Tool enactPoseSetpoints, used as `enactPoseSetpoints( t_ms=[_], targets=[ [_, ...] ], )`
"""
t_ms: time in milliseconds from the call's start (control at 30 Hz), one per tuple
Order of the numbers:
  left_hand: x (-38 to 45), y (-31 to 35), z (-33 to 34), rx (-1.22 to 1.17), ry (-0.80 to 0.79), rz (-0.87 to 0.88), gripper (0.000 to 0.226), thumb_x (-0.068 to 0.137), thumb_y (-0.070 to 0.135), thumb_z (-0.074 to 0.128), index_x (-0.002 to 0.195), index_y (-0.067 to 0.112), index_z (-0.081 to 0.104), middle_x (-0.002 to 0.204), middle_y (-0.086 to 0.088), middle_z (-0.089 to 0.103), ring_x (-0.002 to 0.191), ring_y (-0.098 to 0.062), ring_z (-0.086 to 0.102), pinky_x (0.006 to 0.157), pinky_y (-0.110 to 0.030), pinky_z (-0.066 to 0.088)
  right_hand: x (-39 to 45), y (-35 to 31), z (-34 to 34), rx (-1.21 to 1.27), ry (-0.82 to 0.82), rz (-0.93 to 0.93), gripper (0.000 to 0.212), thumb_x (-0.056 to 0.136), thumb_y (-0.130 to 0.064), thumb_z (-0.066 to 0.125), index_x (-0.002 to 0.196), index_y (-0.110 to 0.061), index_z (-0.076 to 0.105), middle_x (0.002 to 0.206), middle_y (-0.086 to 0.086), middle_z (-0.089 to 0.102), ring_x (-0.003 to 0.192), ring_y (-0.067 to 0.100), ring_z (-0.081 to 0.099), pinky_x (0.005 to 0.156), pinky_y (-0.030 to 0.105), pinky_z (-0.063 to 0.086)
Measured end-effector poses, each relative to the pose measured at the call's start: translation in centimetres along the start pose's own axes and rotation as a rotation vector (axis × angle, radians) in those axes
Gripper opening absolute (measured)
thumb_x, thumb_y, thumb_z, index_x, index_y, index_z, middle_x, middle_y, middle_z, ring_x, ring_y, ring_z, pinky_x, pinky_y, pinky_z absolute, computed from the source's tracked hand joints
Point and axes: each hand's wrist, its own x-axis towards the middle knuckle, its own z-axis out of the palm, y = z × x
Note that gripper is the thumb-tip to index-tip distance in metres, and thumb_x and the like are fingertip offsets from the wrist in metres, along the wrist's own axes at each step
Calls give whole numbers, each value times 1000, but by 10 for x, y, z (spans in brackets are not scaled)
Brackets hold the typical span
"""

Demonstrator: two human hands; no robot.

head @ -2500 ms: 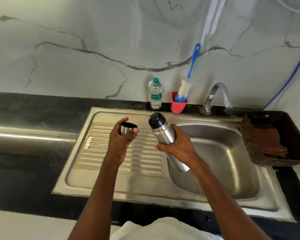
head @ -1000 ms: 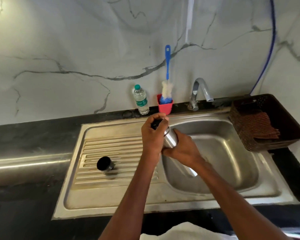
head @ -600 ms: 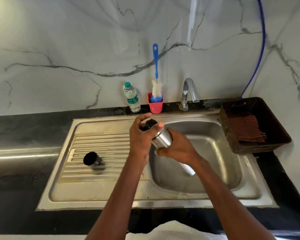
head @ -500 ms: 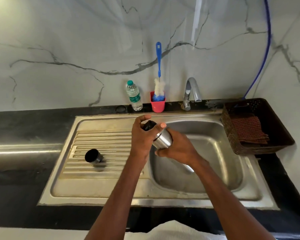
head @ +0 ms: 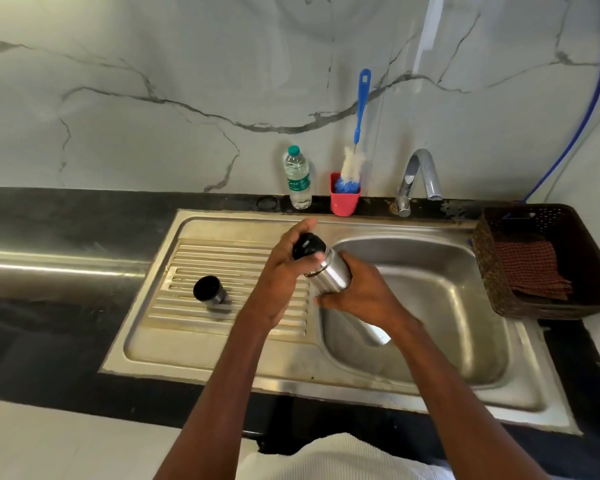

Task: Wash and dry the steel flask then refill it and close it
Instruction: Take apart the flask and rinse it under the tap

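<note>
Over the sink (head: 326, 382), between drainboard and basin, the flask (head: 329, 277) is tilting with its black stopper (head: 307, 245) pointing up and to the left and its base hanging low over the basin. The right hand (head: 359, 294) is wrapping the steel body from the right, fingers (head: 326, 301) curling under and around it. The left hand (head: 279, 275) is closing on the stopper, thumb reaching over the far side and fingers curling against the near side, so both hands are gripping and neither is loose. Whether the stopper is seated tight or partly unscrewed cannot be told from this view.

On the ribbed drainboard, well left of the hands, the cup (head: 209, 289) is lying on its side with its dark mouth facing the camera, touching nothing else.

Along the back of the black table (head: 66, 216), 1 water bottle (head: 297, 178) is standing upright just left of a red holder (head: 344, 195), and a blue-handled brush (head: 355, 140) is standing in that holder, bristles down, leaning on the marble wall. The tap (head: 418, 178) is arching over the basin's far edge; no water is showing at its spout. At the right, a brown basket (head: 499, 271) is sitting beside the sink with a checked cloth (head: 530, 268) folded inside
</note>
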Motion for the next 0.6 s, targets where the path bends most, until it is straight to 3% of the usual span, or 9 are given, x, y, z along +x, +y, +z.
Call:
enactPoseSetpoints(
  t_ms=[67,133,200,300,400,500,600],
  targets=[
    [-3,1,-17,-36,-115,26,69,82,2,64,149,14,53,143,-16,60,125,-15,59,101,-27,50,2,0,5,-10,1,9,65,53,-46,91,109,-35,60,94,-13,70,82,9,66,76,40,58],
    [-5,2,-28,56,-79,61,64,85,5,69,146,19,58,131,-21,64,117,-20,63,97,-30,53,3,-2,11,-36,-7,9,63,55,-44,92,108,-36,59,94,-14,69,81,7,65,75,39,57],
    [-5,-1,-32,166,70,78,50,85,19,80,134,24,68,117,-17,70,107,-23,67,91,-32,57,4,-7,14,-53,-20,3,63,56,-42,93,109,-38,58,95,-16,68,83,4,65,73,35,55],
    [1,-4,-33,209,353,35,26,88,35,84,103,15,77,95,-6,76,89,-16,71,81,-34,57,4,-17,22,-101,-54,-13,65,57,-39,94,108,-44,54,95,-19,65,83,0,61,68,28,47],
    [0,-4,-46,242,513,-18,51,87,62,75,91,11,74,80,0,72,72,-8,63,69,-28,51,5,-22,31,-107,-68,-8,66,57,-41,94,109,-45,53,94,-19,64,82,-1,60,67,26,45],
    [-9,-18,-71,-16,458,-75,61,81,67,76,106,12,73,93,1,73,80,-7,60,61,-23,44,8,-23,37,-93,-63,10,65,58,-41,95,108,-44,53,94,-19,64,82,-1,60,66,26,46],
    [-22,-49,-99,-237,354,-65,61,73,43,92,120,15,65,116,-8,72,98,-19,68,71,-28,55,11,-23,44,-84,-68,22,66,58,-41,95,111,-43,55,95,-19,65,83,-1,62,67,25,46]
  ],
)
